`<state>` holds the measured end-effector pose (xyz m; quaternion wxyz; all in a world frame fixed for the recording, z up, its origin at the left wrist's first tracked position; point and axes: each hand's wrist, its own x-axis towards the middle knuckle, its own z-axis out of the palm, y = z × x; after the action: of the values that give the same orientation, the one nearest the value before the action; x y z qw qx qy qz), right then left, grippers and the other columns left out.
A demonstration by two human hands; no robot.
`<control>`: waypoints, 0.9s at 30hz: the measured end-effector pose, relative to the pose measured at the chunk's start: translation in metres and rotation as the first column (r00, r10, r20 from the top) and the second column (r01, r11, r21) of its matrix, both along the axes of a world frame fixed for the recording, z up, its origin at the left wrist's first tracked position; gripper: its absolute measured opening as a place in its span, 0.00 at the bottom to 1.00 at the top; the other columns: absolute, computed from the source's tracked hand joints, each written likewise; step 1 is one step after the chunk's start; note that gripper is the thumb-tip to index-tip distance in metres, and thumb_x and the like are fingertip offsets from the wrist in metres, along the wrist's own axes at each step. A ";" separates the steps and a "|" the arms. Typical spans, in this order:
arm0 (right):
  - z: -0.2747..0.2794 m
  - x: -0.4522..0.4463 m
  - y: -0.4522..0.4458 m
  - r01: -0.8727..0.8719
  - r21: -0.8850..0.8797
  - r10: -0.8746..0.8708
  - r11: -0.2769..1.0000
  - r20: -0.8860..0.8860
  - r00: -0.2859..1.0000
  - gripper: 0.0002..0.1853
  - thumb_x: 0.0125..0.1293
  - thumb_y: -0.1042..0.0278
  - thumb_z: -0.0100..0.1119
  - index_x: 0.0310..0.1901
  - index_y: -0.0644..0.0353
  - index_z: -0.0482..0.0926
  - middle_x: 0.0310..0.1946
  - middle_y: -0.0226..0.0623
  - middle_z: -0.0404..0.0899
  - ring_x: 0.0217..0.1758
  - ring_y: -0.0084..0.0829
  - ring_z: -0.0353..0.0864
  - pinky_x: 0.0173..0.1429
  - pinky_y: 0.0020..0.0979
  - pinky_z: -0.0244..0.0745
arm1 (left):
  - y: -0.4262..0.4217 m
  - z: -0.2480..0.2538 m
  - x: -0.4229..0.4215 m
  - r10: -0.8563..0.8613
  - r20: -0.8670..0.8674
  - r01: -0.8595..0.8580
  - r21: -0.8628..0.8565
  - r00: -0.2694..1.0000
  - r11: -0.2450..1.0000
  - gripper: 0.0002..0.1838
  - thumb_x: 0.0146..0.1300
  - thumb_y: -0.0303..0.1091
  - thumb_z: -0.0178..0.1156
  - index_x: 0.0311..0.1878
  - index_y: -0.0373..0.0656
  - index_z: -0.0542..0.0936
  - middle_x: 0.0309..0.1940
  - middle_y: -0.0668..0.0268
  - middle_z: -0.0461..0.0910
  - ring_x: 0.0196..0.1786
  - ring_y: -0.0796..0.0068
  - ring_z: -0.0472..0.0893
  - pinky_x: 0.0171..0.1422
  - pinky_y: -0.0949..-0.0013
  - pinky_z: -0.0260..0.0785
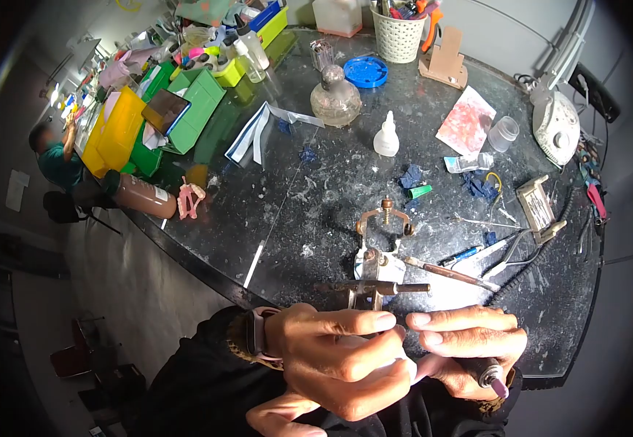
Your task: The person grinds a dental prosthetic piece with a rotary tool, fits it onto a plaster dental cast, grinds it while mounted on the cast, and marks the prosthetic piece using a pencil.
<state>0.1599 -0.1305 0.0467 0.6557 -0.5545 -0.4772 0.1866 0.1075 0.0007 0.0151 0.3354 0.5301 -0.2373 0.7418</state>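
Note:
My right hand (469,342) wraps round a dark rotary handpiece (477,366); a pink grinding tip (501,390) sticks out at its lower end. Close beside it, my left hand (342,364), with a watch at the wrist, has its fingers curled inward. A small white edge shows at its fingertips, but what it holds is mostly hidden. Just beyond my fingers lies a metal dental articulator (385,288). Behind that is a brass-coloured articulator frame (388,213) with white plaster (382,271). A stained brush-like tool (451,273) rests to the right.
A white dropper bottle (385,137), glass burner (335,102) and blue lid (365,71) stand farther back. To the right are a metal-framed block (537,207) and white control unit (555,130). Green bins (196,109) and a brown bottle (139,194) line the left. Another person (61,160) sits beyond.

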 end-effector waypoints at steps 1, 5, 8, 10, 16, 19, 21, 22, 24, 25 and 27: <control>0.000 0.000 -0.001 -0.007 -0.008 0.007 1.000 -0.008 1.000 0.19 0.41 0.85 0.65 0.39 0.66 0.80 0.37 0.55 0.78 0.40 0.42 0.81 0.40 0.32 0.79 | -0.002 0.001 0.002 -0.012 -0.002 0.012 -0.033 1.000 0.999 0.22 0.39 0.25 0.61 0.39 0.44 0.63 0.23 0.63 0.74 0.22 0.72 0.73 0.30 0.63 0.73; 0.012 -0.004 -0.001 -0.017 -0.065 0.005 0.998 -0.182 0.983 0.18 0.43 0.78 0.68 0.41 0.65 0.80 0.39 0.53 0.77 0.43 0.45 0.79 0.42 0.35 0.78 | -0.001 -0.001 0.000 -0.143 -0.089 0.136 -0.086 0.986 0.987 0.29 0.38 0.24 0.63 0.43 0.48 0.59 0.26 0.60 0.73 0.23 0.72 0.73 0.30 0.65 0.71; 0.006 -0.003 0.006 0.050 -0.028 -0.051 0.998 -0.014 0.999 0.21 0.41 0.67 0.72 0.41 0.63 0.80 0.40 0.50 0.76 0.45 0.44 0.78 0.45 0.37 0.76 | 0.007 -0.008 -0.012 -0.476 -0.263 0.430 -0.214 0.839 0.877 0.32 0.39 0.25 0.63 0.45 0.51 0.56 0.29 0.55 0.72 0.25 0.72 0.73 0.29 0.67 0.69; 0.004 -0.004 0.010 0.114 -0.021 -0.111 0.993 0.099 0.989 0.26 0.36 0.58 0.74 0.40 0.60 0.81 0.39 0.45 0.75 0.40 0.36 0.77 0.46 0.35 0.73 | 0.013 -0.014 -0.025 -0.708 -0.358 0.609 -0.362 0.609 0.706 0.34 0.40 0.26 0.64 0.47 0.53 0.54 0.31 0.52 0.71 0.27 0.71 0.72 0.28 0.68 0.68; 0.012 -0.012 0.012 0.130 -0.168 -0.104 0.977 0.155 0.982 0.22 0.37 0.78 0.69 0.40 0.59 0.82 0.34 0.38 0.72 0.33 0.27 0.77 0.36 0.24 0.73 | 0.022 -0.020 -0.039 -0.784 -0.472 0.647 -0.458 0.404 0.609 0.40 0.42 0.27 0.65 0.52 0.58 0.48 0.38 0.44 0.69 0.30 0.70 0.72 0.27 0.72 0.64; 0.018 -0.018 0.011 0.089 -0.271 -0.097 0.958 -0.016 0.995 0.27 0.36 0.92 0.49 0.42 0.61 0.81 0.37 0.40 0.68 0.24 0.23 0.77 0.32 0.22 0.76 | 0.028 -0.019 -0.033 -0.670 -0.548 0.602 -0.336 0.501 0.724 0.39 0.42 0.29 0.65 0.51 0.58 0.48 0.34 0.42 0.71 0.25 0.66 0.72 0.25 0.70 0.64; 0.012 -0.019 0.013 0.140 -0.278 -0.119 0.950 0.093 0.989 0.29 0.36 0.92 0.44 0.42 0.62 0.80 0.38 0.40 0.67 0.21 0.22 0.77 0.32 0.21 0.78 | 0.030 -0.018 -0.028 -0.622 -0.578 0.576 -0.295 0.528 0.763 0.35 0.42 0.28 0.63 0.49 0.54 0.51 0.32 0.44 0.72 0.24 0.64 0.72 0.24 0.69 0.64; 0.018 -0.021 0.015 0.168 -0.321 -0.157 0.932 0.061 0.986 0.28 0.35 0.89 0.44 0.42 0.61 0.81 0.37 0.40 0.68 0.26 0.23 0.77 0.31 0.20 0.75 | 0.030 -0.017 -0.027 -0.601 -0.592 0.559 -0.283 0.537 0.779 0.32 0.42 0.28 0.62 0.47 0.52 0.53 0.31 0.45 0.72 0.23 0.64 0.71 0.24 0.69 0.64; 0.019 -0.016 0.017 0.193 -0.332 -0.155 0.923 0.138 0.978 0.27 0.33 0.85 0.45 0.41 0.60 0.81 0.35 0.39 0.68 0.29 0.25 0.76 0.31 0.22 0.73 | 0.029 -0.011 -0.026 -0.579 -0.617 0.519 -0.301 0.534 0.800 0.25 0.42 0.27 0.59 0.42 0.45 0.57 0.28 0.48 0.72 0.21 0.64 0.70 0.23 0.68 0.64; 0.018 -0.014 0.018 0.206 -0.337 -0.153 0.919 0.177 0.972 0.27 0.32 0.83 0.46 0.40 0.60 0.81 0.34 0.39 0.69 0.30 0.26 0.75 0.31 0.23 0.72 | 0.028 -0.012 -0.024 -0.593 -0.600 0.521 -0.316 0.538 0.793 0.23 0.41 0.28 0.59 0.40 0.42 0.58 0.27 0.49 0.72 0.20 0.64 0.70 0.22 0.68 0.64; 0.012 -0.015 0.020 0.260 -0.301 -0.201 0.918 0.214 0.956 0.26 0.30 0.77 0.48 0.38 0.60 0.81 0.31 0.38 0.70 0.32 0.29 0.73 0.32 0.26 0.70 | 0.025 -0.016 -0.020 -0.619 -0.564 0.526 -0.344 0.547 0.778 0.19 0.41 0.28 0.58 0.35 0.38 0.60 0.25 0.51 0.72 0.19 0.66 0.70 0.22 0.68 0.64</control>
<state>0.1444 -0.1110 0.0588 0.5271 -0.7221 -0.4277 0.1336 0.0875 0.0254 -0.0006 0.6542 0.6217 -0.2151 0.3732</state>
